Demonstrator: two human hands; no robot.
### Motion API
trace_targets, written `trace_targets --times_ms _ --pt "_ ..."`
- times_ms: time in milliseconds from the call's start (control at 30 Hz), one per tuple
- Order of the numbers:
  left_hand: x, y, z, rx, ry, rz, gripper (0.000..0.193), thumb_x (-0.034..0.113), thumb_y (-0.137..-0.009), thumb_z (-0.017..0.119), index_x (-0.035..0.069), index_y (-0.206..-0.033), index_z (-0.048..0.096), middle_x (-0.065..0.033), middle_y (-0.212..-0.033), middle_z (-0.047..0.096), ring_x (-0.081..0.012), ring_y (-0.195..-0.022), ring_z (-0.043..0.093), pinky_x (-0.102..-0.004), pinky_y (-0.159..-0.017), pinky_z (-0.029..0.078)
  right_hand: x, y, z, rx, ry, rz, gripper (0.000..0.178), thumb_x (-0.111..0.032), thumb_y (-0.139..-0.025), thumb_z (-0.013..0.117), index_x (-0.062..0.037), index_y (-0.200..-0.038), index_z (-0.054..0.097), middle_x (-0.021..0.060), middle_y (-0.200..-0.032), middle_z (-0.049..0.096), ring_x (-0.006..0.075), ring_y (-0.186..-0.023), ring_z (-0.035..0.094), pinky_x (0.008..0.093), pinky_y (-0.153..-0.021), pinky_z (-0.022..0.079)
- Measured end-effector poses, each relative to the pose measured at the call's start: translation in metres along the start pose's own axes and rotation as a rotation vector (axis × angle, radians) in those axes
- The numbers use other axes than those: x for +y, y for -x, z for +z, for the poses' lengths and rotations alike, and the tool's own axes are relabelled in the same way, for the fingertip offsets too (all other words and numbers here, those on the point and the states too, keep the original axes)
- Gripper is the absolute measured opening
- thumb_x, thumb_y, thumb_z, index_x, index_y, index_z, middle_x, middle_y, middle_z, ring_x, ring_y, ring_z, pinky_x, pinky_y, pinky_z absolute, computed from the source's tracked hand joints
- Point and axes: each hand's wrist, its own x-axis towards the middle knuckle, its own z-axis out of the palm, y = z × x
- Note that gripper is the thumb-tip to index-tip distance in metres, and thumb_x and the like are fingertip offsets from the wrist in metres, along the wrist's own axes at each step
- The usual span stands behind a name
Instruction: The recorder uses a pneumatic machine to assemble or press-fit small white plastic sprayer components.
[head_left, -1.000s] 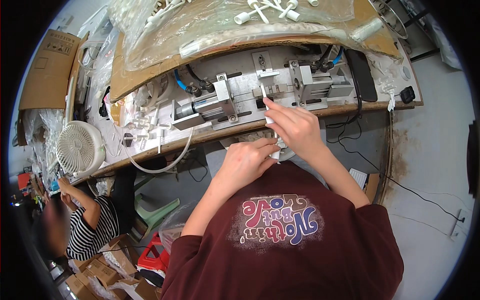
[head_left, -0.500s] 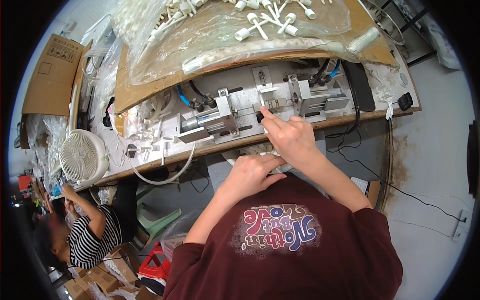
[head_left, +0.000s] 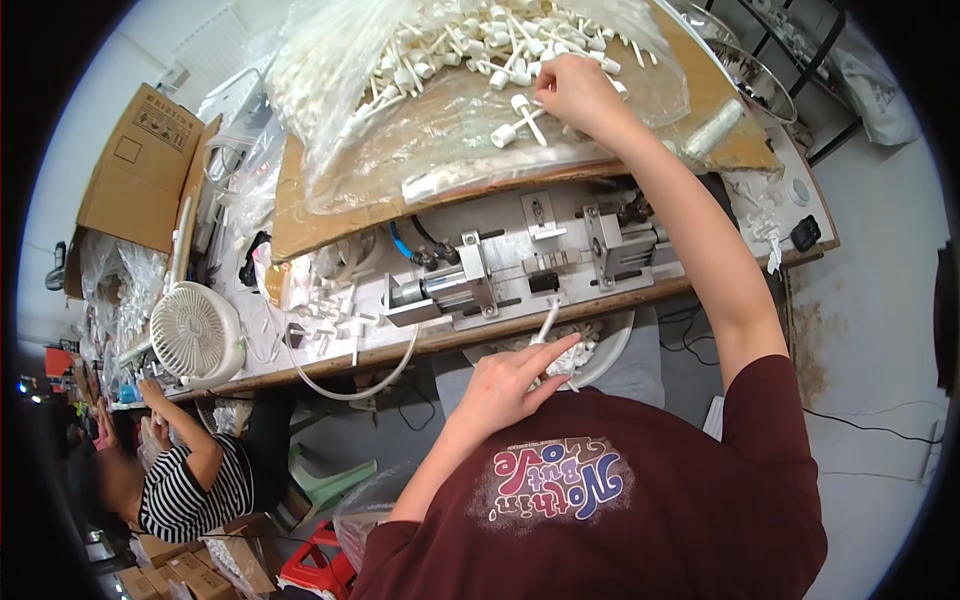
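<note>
My right hand [head_left: 584, 96] reaches over the plastic sheet at the back, its fingers bent together among white plastic parts [head_left: 480, 45] with short cylindrical heads and thin stems. Whatever its fingertips hold is hidden. Just left of it lie two loose parts [head_left: 503, 134]. My left hand [head_left: 508, 388] rests over a white bowl [head_left: 622, 335] of white pieces in my lap, index finger stretched and thumb apart. A white stem-like piece [head_left: 549, 318] stands tilted beside its fingers. In front of me, a metal clamping fixture [head_left: 545, 262] has a cylinder at each side.
A raised cardboard sheet [head_left: 300, 225] carries the parts above the fixture. On the left are a white fan [head_left: 197, 335], clear hose [head_left: 345, 393], scattered white pieces [head_left: 325, 320] and a cardboard box [head_left: 135, 190]. A person in a striped top [head_left: 190, 490] works at far left.
My right hand has left the fixture and moved up to the parts pile. The white piece at the fixture is gone from there; a white piece now shows by my left hand, whose fingers have spread.
</note>
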Motion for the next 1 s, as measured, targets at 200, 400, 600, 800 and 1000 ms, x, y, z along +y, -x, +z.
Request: trace_targets --times_ms 200,400,600,800,1000 --pt "-0.001 0.012 -0.005 -0.008 -0.014 -0.06 0.057 0.018 -0.082 0.075 0.017 -0.137 0.057 -0.0047 -0.084 0.068 -0.0206 -0.066 0.066 -0.0331 -0.057 0.052 -0.011 -0.008 0.006 -0.225 0.118 0.065 0.015 -0.013 -0.082 0.066 -0.0035 -0.093 0.066 0.0143 -0.093 0.069 0.0303 -0.092 0.067 0.041 -0.08 0.052" --pt "0.002 0.011 -0.001 -0.03 -0.026 -0.041 0.056 0.018 -0.083 0.074 0.017 -0.136 0.057 -0.0048 -0.089 0.07 -0.0219 -0.068 0.067 -0.0333 -0.059 0.053 -0.005 -0.007 0.008 -0.172 0.073 -0.037 0.018 -0.012 -0.086 0.062 -0.0035 -0.101 0.065 0.0127 -0.093 0.069 0.0282 -0.09 0.066 0.0391 -0.079 0.051" --pt "0.004 0.01 -0.003 -0.054 -0.021 -0.05 0.056 0.017 -0.083 0.074 0.017 -0.136 0.057 -0.0051 -0.089 0.07 -0.0224 -0.068 0.066 -0.0336 -0.059 0.053 -0.006 -0.027 0.011 0.022 -0.252 -0.06 0.018 -0.015 -0.083 0.07 -0.0045 -0.097 0.067 0.0121 -0.088 0.068 0.0249 -0.083 0.065 0.038 -0.075 0.051" --pt "0.004 0.012 -0.005 -0.014 -0.025 -0.054 0.055 0.017 -0.082 0.074 0.017 -0.135 0.058 -0.0053 -0.088 0.07 -0.0223 -0.068 0.066 -0.0337 -0.06 0.053 -0.022 -0.035 0.029 0.05 0.153 -0.099 0.014 -0.014 -0.08 0.071 -0.0039 -0.09 0.07 0.0145 -0.091 0.071 0.0328 -0.092 0.069 0.0428 -0.078 0.055" --pt "0.003 0.016 -0.005 0.007 -0.031 -0.048 0.051 0.015 -0.082 0.074 0.016 -0.131 0.061 -0.0054 -0.088 0.071 -0.0217 -0.067 0.067 -0.0326 -0.06 0.054 -0.026 -0.032 0.028 0.056 0.091 -0.066 0.009 -0.012 -0.079 0.068 -0.006 -0.086 0.067 0.0128 -0.088 0.071 0.0321 -0.086 0.07 0.0444 -0.074 0.055"
